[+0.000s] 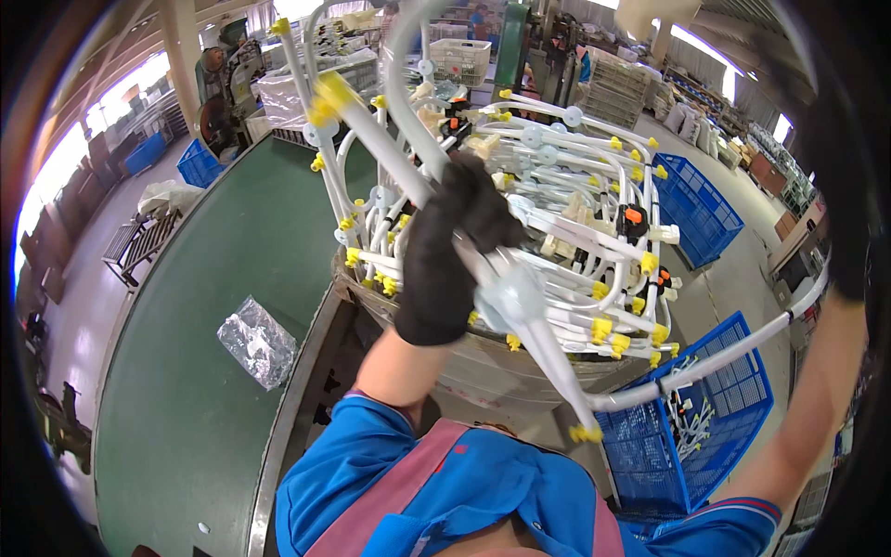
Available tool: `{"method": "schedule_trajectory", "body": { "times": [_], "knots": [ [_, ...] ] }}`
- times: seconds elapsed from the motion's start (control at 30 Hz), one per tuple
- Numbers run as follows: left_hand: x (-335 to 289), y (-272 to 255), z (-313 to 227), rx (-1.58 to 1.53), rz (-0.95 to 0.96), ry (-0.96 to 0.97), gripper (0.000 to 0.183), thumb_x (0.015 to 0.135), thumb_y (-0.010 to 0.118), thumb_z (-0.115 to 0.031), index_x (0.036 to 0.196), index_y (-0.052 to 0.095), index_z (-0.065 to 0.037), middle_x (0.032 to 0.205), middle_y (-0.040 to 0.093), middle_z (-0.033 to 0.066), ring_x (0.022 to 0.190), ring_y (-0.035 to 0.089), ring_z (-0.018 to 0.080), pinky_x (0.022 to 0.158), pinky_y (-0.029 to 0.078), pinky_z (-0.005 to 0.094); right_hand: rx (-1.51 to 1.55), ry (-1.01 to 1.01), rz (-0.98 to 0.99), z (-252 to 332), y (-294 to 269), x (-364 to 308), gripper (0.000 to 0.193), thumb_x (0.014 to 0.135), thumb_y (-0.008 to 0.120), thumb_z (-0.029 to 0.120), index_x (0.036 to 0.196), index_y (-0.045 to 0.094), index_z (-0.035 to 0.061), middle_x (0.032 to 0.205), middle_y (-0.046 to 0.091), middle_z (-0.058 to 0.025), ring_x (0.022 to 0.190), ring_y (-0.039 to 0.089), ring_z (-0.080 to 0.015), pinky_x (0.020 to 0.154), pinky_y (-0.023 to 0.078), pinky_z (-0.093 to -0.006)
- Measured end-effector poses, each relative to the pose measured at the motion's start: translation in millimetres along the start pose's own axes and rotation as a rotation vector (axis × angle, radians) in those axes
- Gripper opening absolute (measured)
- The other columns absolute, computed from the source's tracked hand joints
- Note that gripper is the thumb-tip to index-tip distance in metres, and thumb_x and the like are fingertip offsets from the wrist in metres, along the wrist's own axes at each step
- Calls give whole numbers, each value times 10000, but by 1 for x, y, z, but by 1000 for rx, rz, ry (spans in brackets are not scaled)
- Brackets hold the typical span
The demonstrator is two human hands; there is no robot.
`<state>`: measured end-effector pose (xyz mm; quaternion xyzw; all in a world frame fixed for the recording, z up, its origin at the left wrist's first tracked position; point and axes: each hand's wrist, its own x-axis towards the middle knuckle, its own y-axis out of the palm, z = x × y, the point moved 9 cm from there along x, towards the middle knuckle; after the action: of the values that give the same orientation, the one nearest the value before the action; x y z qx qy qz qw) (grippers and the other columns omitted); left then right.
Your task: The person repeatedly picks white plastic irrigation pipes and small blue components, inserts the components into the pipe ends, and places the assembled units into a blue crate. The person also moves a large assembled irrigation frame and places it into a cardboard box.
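My left hand (444, 246), in a black glove, is closed around a white hose (394, 156), holding it above a heap of similar hoses. One end, with a yellow cap (332, 98), points up and left. Below my fingers a pale round fitting (512, 293) sits on the tubing, and another yellow cap (586, 433) hangs near my chest. A white length of hose (729, 356) curves toward my right arm. Also gloved in black, my right hand (840, 176) is raised at the right edge; its fingers are lost in the dark rim.
A large bin (501, 385) piled with white hoses (557, 167) stands before me. On the left runs a green conveyor belt (186, 371) with a clear plastic bag (259, 343). Blue crates (698, 209) stand at the right, one (742, 436) holding small white parts.
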<state>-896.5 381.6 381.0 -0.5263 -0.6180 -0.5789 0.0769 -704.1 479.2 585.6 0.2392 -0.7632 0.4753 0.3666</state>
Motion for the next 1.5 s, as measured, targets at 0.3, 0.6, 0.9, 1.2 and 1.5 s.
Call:
{"method": "schedule_trajectory", "body": {
  "times": [0.3,0.6,0.9,1.2,1.5],
  "knots": [
    [-43,-77,64,-170,-430,-26,185,1014,446,-230,850,438,-144,649,257,-48,584,273,83,595,309,245,625,-25,1073,120,185,-163,841,815,644,354,1413,259,-94,945,621,-285,837,648,-371,729,506,-437],
    [-46,-135,53,-106,-619,49,202,987,524,-302,907,485,-121,728,455,-23,729,502,118,744,468,310,258,-350,607,117,211,-142,496,834,544,148,1278,484,-64,709,566,-119,520,573,-231,425,430,-384],
    [-24,-181,47,-89,-563,19,328,970,536,-375,1084,503,-69,1001,570,65,944,586,206,927,490,386,9,-414,670,102,271,-114,662,772,668,249,1352,427,39,855,607,-73,702,611,-219,552,460,-368],
    [-86,-105,-13,1818,59,-57,972,641,863,-309,1407,340,-19,1390,403,258,1284,403,408,1040,374,456,83,-180,367,99,246,-107,604,792,648,472,1283,549,134,1071,595,-82,962,572,-267,837,439,-429],
    [-56,-133,10,2412,496,250,1070,534,830,-400,1418,335,-54,1472,295,225,1385,239,425,1116,88,621,34,32,190,90,191,-161,575,825,616,491,1230,588,84,1235,541,-132,1164,486,-306,1068,229,-566]
  ]
}}
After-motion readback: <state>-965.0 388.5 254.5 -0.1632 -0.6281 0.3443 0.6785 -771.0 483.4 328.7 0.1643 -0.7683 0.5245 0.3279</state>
